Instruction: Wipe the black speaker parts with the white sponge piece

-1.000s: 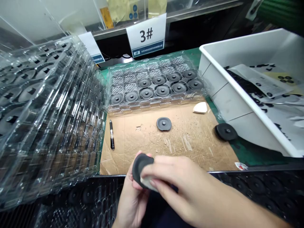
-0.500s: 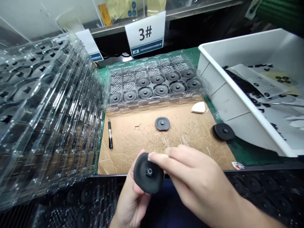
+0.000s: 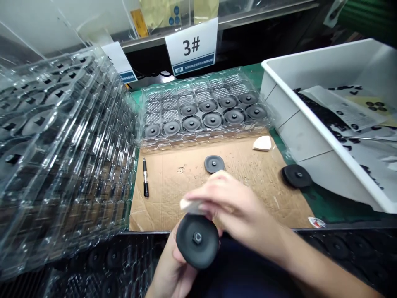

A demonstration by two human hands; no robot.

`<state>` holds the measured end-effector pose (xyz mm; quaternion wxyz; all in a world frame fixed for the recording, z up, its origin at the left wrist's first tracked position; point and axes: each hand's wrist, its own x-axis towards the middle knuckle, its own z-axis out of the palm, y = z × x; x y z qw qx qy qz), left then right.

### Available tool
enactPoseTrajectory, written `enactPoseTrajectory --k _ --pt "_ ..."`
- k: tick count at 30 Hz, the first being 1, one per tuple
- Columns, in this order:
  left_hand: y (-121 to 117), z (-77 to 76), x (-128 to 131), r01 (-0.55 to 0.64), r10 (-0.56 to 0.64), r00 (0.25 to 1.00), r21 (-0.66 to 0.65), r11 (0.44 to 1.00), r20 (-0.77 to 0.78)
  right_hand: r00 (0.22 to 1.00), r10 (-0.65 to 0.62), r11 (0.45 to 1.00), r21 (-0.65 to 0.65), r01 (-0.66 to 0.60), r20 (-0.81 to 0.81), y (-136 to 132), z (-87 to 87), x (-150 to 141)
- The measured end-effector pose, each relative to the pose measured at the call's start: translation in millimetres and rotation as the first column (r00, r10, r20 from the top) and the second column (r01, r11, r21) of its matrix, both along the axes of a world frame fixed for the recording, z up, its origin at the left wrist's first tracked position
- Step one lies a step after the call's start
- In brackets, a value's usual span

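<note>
My left hand [image 3: 175, 269] grips a round black disc [image 3: 197, 241] with a small hub in its middle, face turned toward me, at the near edge of the bench. Just above the disc's top rim, my right hand [image 3: 235, 211] pinches a small white wedge-shaped piece [image 3: 190, 205]. A second black disc [image 3: 214, 164] lies on the cardboard sheet [image 3: 173, 182], and a third [image 3: 297, 176] rests on the green mat by the white bin. A clear blister tray [image 3: 203, 109] behind the cardboard holds several black discs in its pockets.
A tall stack of clear trays [image 3: 58, 149] fills the left side. A white bin [image 3: 328, 107] with papers and black parts stands at right. A black pen [image 3: 145, 177] and a white wedge [image 3: 262, 143] lie on the cardboard. Dark trays line the near edge. A "3#" sign [image 3: 192, 45] stands behind.
The disc has been turned from edge-on to face me. My right hand has lifted off it and now holds the white piece above its top rim.
</note>
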<state>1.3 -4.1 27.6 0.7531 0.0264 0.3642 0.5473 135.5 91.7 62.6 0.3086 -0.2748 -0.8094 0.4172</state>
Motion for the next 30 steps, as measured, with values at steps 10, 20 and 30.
enactPoseTrajectory --k 10,20,30 --pt "-3 -5.2 -14 -0.086 0.085 0.992 -0.001 0.996 0.094 0.907 -0.179 0.937 -0.215 0.275 0.381 -30 -96.4 10" --pt "-4 -7.6 -13 -0.099 0.099 0.994 -0.001 0.995 0.034 0.87 -0.292 0.927 -0.107 0.36 0.397 -20 -83.3 12" --pt "-5 -17.5 -6 -0.139 0.139 0.99 0.001 0.99 -0.029 0.988 -0.009 0.997 0.078 -0.003 0.157 -36 14.7 -16"
